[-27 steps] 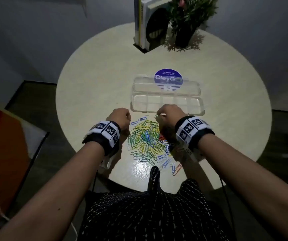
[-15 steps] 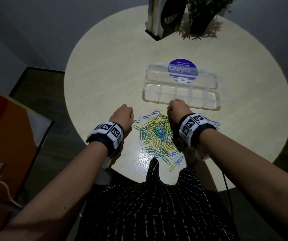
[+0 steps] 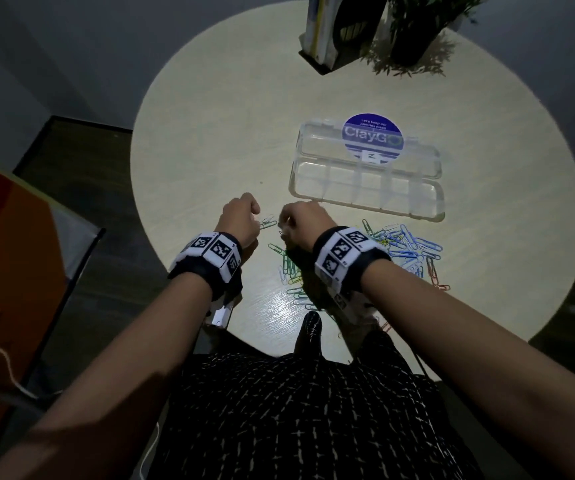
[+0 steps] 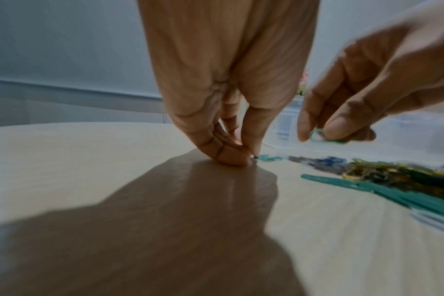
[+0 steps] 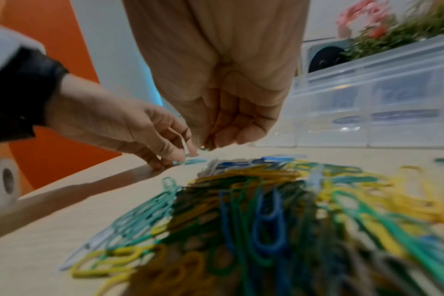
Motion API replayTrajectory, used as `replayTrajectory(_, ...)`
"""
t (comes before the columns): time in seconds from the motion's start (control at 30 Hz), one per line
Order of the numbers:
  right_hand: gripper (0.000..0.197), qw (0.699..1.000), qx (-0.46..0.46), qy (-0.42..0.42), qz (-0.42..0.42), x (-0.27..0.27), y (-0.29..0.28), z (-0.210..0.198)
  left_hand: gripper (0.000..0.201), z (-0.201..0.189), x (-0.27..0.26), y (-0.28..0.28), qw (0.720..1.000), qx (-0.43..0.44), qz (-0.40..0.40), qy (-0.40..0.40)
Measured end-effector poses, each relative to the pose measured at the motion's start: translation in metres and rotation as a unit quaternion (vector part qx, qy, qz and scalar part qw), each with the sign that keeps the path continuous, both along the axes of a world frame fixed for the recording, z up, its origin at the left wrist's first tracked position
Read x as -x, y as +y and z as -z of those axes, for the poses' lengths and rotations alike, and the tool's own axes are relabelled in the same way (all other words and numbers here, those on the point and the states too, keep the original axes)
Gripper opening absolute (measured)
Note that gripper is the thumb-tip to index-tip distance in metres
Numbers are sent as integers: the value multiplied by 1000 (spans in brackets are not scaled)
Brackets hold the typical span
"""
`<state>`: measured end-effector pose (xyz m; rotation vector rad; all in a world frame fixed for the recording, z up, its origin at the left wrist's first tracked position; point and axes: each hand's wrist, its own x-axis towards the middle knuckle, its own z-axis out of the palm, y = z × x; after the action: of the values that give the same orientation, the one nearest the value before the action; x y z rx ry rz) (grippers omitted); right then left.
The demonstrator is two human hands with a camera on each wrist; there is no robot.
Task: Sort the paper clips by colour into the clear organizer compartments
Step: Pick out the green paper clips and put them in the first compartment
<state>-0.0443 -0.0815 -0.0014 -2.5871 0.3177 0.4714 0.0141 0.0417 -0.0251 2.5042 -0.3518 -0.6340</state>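
Left fingers: the left hand (image 4: 228, 84) points down at the round pale wood-grain table (image 3: 210, 140); its fingertips (image 4: 237, 155) are bunched tight together on the tabletop, pinching the end of a teal-green paper clip (image 4: 269, 158) that lies flat there.
Right fingers: the right hand (image 3: 305, 221) hangs just beside the left, fingers curled inward; in the left wrist view its thumb and forefinger (image 4: 342, 128) nip a green paper clip (image 4: 317, 135) held clear of the table.
Hands together: close to each other but not touching, at the left edge of the clips.
Clip pile: a loose heap of plastic-coated paper clips (image 5: 279, 210) in green, yellow, blue and teal lies on the table under and beside the right wrist; in the head view a blue group (image 3: 414, 247) spreads out to the right, with a few red ones (image 3: 433, 275) at its near edge.
Organizer: the clear plastic organizer box (image 3: 365, 187) lies open beyond the pile, just past the right hand, its lid folded back flat; the row of compartments nearest the pile looks bare in the head view, though the plastic is too clear to be sure.
Sticker: a round blue sticker (image 3: 372, 138) shows through the lid.
Far edge: an upright stack of books (image 3: 324, 26) in a dark holder and a dark-potted green plant (image 3: 417, 26) stand side by side.
Wrists: each carries a black band with white coded markers (image 3: 343, 254).
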Motion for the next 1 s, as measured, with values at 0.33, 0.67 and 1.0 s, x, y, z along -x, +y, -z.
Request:
replayTrajectory(0.33, 27, 989, 96, -4, -113, -9, 21, 6, 27, 9, 20, 19, 992, 78, -99, 9)
replayTrajectory(0.67, 23, 996, 19, -47, -72, 0, 20, -19, 46, -1, 24, 12, 675, 472, -410, 391)
replayTrajectory(1.0, 17, 999, -18, -34, 27, 4, 10, -18, 62, 5, 28, 22, 644, 451, -394, 476)
